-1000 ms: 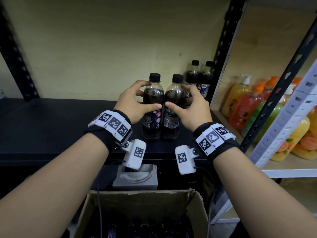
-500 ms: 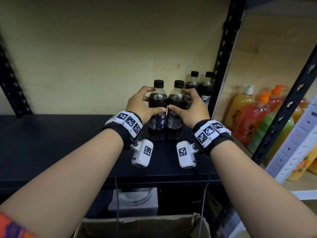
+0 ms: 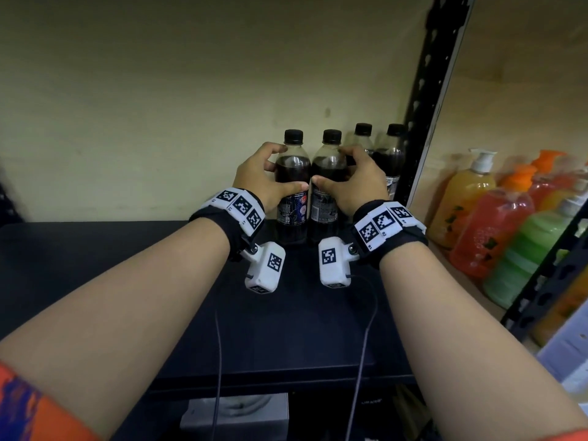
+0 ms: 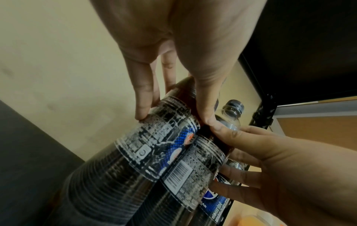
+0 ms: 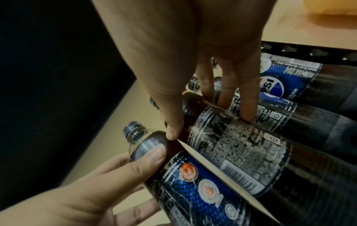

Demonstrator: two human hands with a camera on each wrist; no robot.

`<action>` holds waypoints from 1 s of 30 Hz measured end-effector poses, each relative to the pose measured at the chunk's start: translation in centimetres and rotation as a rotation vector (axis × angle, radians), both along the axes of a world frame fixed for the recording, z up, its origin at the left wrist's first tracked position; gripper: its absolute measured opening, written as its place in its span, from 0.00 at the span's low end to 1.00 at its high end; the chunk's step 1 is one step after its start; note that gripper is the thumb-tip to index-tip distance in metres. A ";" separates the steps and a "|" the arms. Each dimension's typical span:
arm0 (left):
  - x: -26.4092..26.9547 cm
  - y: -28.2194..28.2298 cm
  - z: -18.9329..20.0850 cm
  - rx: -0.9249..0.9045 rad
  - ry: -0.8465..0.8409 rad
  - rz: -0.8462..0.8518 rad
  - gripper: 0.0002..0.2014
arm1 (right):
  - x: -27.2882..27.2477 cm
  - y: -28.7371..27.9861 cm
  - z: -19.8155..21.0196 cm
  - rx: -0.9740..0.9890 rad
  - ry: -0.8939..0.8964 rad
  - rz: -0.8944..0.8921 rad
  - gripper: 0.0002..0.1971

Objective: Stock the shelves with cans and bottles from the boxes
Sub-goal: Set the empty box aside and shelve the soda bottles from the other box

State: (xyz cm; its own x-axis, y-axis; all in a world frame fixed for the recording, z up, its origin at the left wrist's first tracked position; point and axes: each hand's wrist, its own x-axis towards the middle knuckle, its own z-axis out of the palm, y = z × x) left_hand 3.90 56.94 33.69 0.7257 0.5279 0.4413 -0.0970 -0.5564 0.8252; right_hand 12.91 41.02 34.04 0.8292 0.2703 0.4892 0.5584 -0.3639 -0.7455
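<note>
**A:** Bottles first, from the head view: where are they?

**B:** Two cola bottles stand upright on the black shelf (image 3: 133, 281), touching each other. The left hand (image 3: 257, 183) has its grip wrapped round the left bottle (image 3: 292, 186); the right hand (image 3: 359, 186) grasps the right bottle (image 3: 327, 189). Just right of that pair, two more bottles (image 3: 393, 154) stand beside the black upright post (image 3: 423, 100).

**A:** And beyond the post?

**B:** A wooden shelf with soap pump bottles (image 3: 461, 198), orange, red and green.

**A:** The left wrist view?

**B:** The left hand (image 4: 173, 38) has fingers (image 4: 142, 97) and thumb curled on the left bottle (image 4: 154, 145), just above its label. The right bottle (image 4: 193, 165) presses against it, held by the right hand (image 4: 289, 165).

**A:** The right wrist view?

**B:** The right hand (image 5: 193, 45) clasps the right bottle (image 5: 237, 145); the left hand (image 5: 86, 191) holds the left bottle (image 5: 193, 183) at its shoulder. Behind lie the two stocked ones, one label reading "PSI" (image 5: 270, 85).
</note>
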 end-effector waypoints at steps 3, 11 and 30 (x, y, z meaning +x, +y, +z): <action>1.2 0.4 0.1 -0.002 -0.009 -0.004 0.33 | 1.0 0.6 0.2 -0.011 -0.008 -0.041 0.37; 3.2 1.4 0.1 -0.020 -0.037 -0.025 0.34 | 2.3 1.3 0.2 0.027 -0.023 -0.056 0.38; 5.4 3.1 0.1 -0.035 -0.069 -0.078 0.37 | 2.3 3.2 0.9 -0.069 -0.091 -0.160 0.34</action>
